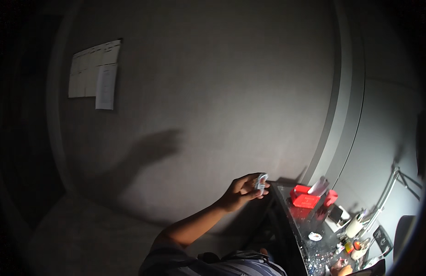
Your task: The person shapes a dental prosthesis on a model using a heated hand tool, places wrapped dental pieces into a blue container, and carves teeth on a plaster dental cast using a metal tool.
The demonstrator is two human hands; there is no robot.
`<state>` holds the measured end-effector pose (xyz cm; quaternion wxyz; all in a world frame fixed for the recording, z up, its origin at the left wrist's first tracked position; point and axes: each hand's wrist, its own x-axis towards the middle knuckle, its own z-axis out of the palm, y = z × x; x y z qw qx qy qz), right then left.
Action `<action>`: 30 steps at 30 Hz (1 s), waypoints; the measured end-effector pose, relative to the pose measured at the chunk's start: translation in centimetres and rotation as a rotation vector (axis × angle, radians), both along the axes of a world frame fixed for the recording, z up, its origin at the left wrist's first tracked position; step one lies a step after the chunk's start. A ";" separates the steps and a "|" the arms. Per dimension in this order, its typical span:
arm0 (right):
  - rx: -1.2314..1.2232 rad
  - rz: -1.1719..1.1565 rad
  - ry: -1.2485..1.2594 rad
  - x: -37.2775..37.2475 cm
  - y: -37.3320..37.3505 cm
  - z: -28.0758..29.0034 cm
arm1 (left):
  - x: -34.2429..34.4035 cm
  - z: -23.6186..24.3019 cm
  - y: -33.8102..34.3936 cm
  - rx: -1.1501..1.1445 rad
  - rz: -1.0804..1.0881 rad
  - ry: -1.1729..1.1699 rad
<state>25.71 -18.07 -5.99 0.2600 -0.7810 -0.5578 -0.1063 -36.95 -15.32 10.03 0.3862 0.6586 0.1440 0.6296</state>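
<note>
My left hand (238, 193) is raised at the end of a stretched forearm, beside the far corner of the dark table. Its fingers and thumb are closed round a small white-grey curved piece (261, 183), too small to name exactly. At the lower right edge, what appears to be my right hand (342, 268) is partly in view low over the table, among small items. Its fingers are too small and cut off to read. A white oval piece (315, 236) with a darker middle lies on the speckled table (308, 252) between the two hands.
On the table stand a red box (305, 200), a red cup (331, 198), a white holder with a dark block (337, 218), a cream cup of tools (354, 227) and a jointed lamp arm (381, 203). A grey wall with pinned papers (94, 73) rises ahead.
</note>
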 end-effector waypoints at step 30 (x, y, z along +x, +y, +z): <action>0.025 0.071 -0.120 -2.6 -13.5 2.7 | -9.6 -1.0 -21.0 0.249 0.443 -0.312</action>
